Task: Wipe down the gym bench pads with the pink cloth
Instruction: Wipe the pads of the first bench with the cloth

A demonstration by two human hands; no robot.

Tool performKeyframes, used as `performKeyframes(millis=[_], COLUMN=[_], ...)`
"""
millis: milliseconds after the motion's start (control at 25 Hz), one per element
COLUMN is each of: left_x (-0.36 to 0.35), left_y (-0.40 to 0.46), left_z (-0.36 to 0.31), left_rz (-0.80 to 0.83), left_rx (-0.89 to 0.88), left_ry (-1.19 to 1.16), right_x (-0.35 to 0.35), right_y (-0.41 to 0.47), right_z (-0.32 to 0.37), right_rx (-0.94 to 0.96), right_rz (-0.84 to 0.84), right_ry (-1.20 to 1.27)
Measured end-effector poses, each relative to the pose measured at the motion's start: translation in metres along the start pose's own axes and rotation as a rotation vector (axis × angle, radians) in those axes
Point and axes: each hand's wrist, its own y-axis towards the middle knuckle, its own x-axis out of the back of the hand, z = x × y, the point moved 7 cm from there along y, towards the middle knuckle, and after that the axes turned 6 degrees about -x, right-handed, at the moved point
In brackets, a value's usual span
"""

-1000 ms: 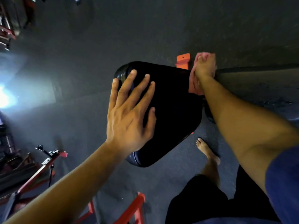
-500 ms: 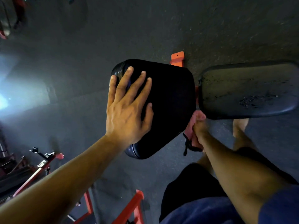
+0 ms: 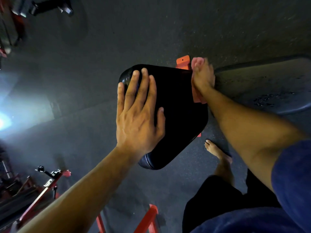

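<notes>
From the head camera, looking down, the black seat pad [image 3: 175,105] of the gym bench sits in the middle of the scene, with a longer, duller back pad [image 3: 269,84] running off to the right of it. The left hand [image 3: 138,115] lies flat on the left part of the seat pad, fingers straight and slightly spread, the palm pressing near the pad's near-left edge and holding nothing. The right hand [image 3: 202,78] is at the far right corner of the seat pad, in the gap between the two pads, with its fingers curled round the pink cloth [image 3: 197,62]. The cloth bunches out beyond the knuckles at the far side, and another fold of it shows below the wrist against the seat pad's right edge. An orange bracket [image 3: 183,62] of the bench frame sticks out just left of the cloth, at the far edge of the seat pad. Beneath the bench is dark rubber floor [image 3: 151,31]. A bare foot [image 3: 217,151] stands on it near the seat pad's near right corner. Red metal equipment [image 3: 43,187] lies at the near left, and a bright glare lights the left edge.
</notes>
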Motion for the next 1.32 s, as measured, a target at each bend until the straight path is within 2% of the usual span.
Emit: performKeyframes(millis=[160, 320, 440, 600, 680, 760, 880, 1080, 1200, 1240, 1320], left_x=[0.0, 0.003, 0.003, -0.001, -0.004, -0.005, -0.004, -0.004, -0.003, -0.001, -0.001], left_y=[-0.002, -0.004, -0.005, -0.005, -0.006, -0.006, -0.006, -0.004, -0.004, -0.004, -0.005], left_z=[0.011, 0.015, 0.018, 0.018, 0.019, 0.019, 0.017, 0.02, 0.019, 0.02, 0.024], left_rz=[-0.044, -0.075, -0.083, -0.085, -0.087, -0.089, -0.094, -0.091, -0.094, -0.104, -0.136], left_rx=[0.152, 0.231, 0.259, 0.241, 0.224, 0.224, 0.212, 0.2, 0.197, 0.195, 0.208], left_ry=[-0.163, -0.298, -0.334, -0.328, -0.319, -0.318, -0.331, -0.336, -0.364, -0.381, -0.433], right_x=[-0.013, -0.024, -0.019, -0.003, -0.003, -0.009, -0.021, -0.024, -0.016, -0.008, 0.026], right_y=[-0.03, -0.077, -0.062, -0.016, 0.001, 0.018, 0.025, -0.052, -0.1, -0.108, -0.114], right_z=[-0.076, -0.157, -0.122, -0.018, -0.001, -0.022, -0.091, -0.151, -0.175, -0.173, -0.146], right_rx=[-0.089, -0.19, -0.228, 0.098, 0.211, 0.165, -0.021, 0.035, -0.004, -0.005, 0.071], right_rz=[0.117, 0.204, 0.073, -0.084, -0.124, -0.113, -0.018, 0.013, 0.146, 0.193, 0.168], right_ry=[-0.01, -0.091, -0.021, 0.019, -0.011, -0.054, -0.057, -0.073, -0.125, -0.106, 0.026])
